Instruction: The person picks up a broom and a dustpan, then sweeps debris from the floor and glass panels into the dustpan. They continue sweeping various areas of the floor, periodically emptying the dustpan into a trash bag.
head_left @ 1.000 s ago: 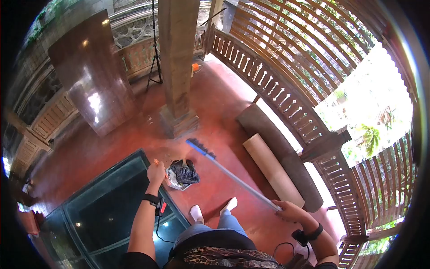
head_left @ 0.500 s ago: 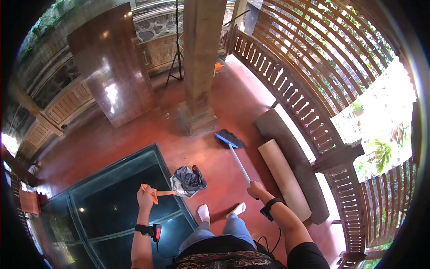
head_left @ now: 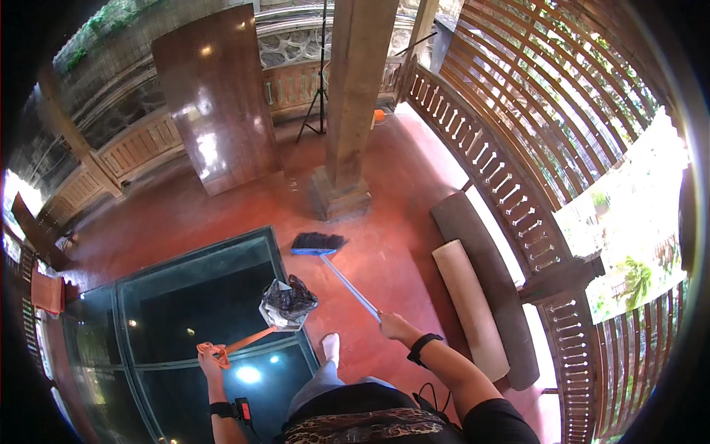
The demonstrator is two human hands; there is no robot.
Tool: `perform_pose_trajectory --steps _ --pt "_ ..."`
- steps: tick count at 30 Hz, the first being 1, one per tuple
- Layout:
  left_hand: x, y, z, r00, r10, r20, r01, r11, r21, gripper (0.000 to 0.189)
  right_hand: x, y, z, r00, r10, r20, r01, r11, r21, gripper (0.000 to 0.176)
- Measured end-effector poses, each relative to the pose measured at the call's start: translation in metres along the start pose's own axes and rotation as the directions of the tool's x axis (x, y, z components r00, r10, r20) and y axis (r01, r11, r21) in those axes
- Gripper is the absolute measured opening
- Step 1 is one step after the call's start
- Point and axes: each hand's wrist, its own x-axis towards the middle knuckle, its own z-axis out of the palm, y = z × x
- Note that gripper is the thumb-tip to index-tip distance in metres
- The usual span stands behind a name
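- Broom head [head_left: 318,243]: a blue bar is carrying black bristles; the broom handle [head_left: 351,287] is showing pale grey.
- Dustpan handle [head_left: 248,340] is reading bright orange; the bag [head_left: 288,298] is showing glossy black.
- Floor [head_left: 399,170] is showing deep red.
- Glass panel [head_left: 185,288] is reading dark green-black.
- Rolled mat [head_left: 470,311] is looking tan; the flat mat [head_left: 484,259] is showing dark brown.
- Top [head_left: 370,428] is showing leopard print; the sock [head_left: 330,344] is showing white.

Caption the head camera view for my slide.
Right hand grips blue-headed broom; left hand holds orange-handled dustpan carrying black plastic.
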Motion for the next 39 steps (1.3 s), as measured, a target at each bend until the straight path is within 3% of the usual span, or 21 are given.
perform_pose_trajectory --steps 3,6,9,12,15,17,19,22,26,28,31,33,35,37,38,39 --pt "-0.027 -0.016 -0.033 0.992 0.099 -0.079 -0.102 0.994 -0.027 0.014 -0.019 0.000 0.011 0.998 0.006 -0.060 -0.010 0.997 -0.078 0.032" --pt "-0.045 -0.033 -0.078 0.985 0.054 -0.166 -0.063 0.997 -0.049 0.014 -0.042 0.019 0.030 0.995 -0.063 -0.073 0.054 0.991 -0.124 0.029" --pt "-0.100 0.003 -0.069 0.990 0.012 -0.140 -0.004 0.999 0.051 0.016 -0.082 0.036 0.047 0.993 -0.066 -0.094 0.056 0.992 -0.111 0.029" --pt "-0.105 -0.022 -0.112 0.992 0.068 -0.110 -0.068 0.998 0.008 0.016 -0.130 0.053 0.067 0.998 0.060 -0.020 -0.061 0.993 -0.097 0.028" --pt "-0.120 -0.025 -0.117 0.986 0.016 -0.165 -0.011 0.999 0.033 0.016 -0.194 0.072 0.090 0.996 0.036 -0.079 -0.043 0.995 -0.088 0.028" --pt "-0.125 -0.029 -0.118 0.988 0.012 -0.154 -0.005 0.999 0.046 0.018 -0.241 0.070 0.087 0.991 0.130 -0.009 -0.131 0.990 -0.045 0.033" --pt "-0.131 -0.027 -0.106 0.995 0.012 -0.099 -0.006 0.998 0.058 0.020 -0.277 0.095 0.105 0.996 0.086 0.000 -0.086 0.996 0.008 0.041" --pt "-0.142 -0.017 -0.079 0.991 0.021 -0.129 -0.018 1.000 0.024 0.021 -0.322 0.103 0.102 0.984 0.161 0.070 -0.165 0.985 0.054 0.052" --pt "-0.128 -0.033 -0.082 0.994 0.041 -0.103 -0.037 0.999 0.033 0.016 -0.363 0.100 0.099 0.978 0.207 -0.018 -0.199 0.960 0.194 0.051" --pt "-0.132 -0.029 -0.072 0.991 0.043 -0.128 -0.041 0.999 0.016 0.015 -0.368 0.097 0.097 0.971 0.219 -0.093 -0.194 0.956 0.221 0.049" --pt "-0.138 -0.015 -0.061 0.995 -0.053 -0.084 0.056 0.998 0.034 0.015 -0.326 0.116 0.115 0.900 0.381 -0.210 -0.318 0.906 0.280 0.053" --pt "-0.121 -0.030 -0.069 0.999 -0.047 0.017 0.045 0.996 0.079 0.015 -0.283 0.096 0.081 0.866 0.496 -0.060 -0.442 0.817 0.371 0.048" --pt "-0.118 -0.028 -0.071 0.993 -0.069 0.094 0.058 0.991 0.119 0.016 -0.224 0.115 0.081 0.865 0.476 -0.157 -0.415 0.856 0.309 0.045" --pt "-0.128 -0.013 -0.052 0.994 -0.062 0.092 0.049 0.989 0.136 0.016 -0.174 0.127 0.077 0.858 0.491 -0.149 -0.413 0.833 0.370 0.043" --pt "-0.128 -0.008 -0.047 0.994 -0.054 0.095 0.040 0.989 0.144 0.016 -0.150 0.131 0.080 0.813 0.565 -0.139 -0.454 0.766 0.454 0.030" --pt "-0.127 -0.007 -0.047 0.994 -0.062 0.095 0.047 0.988 0.145 0.015 -0.136 0.128 0.077 0.808 0.572 -0.140 -0.463 0.763 0.451 0.029"
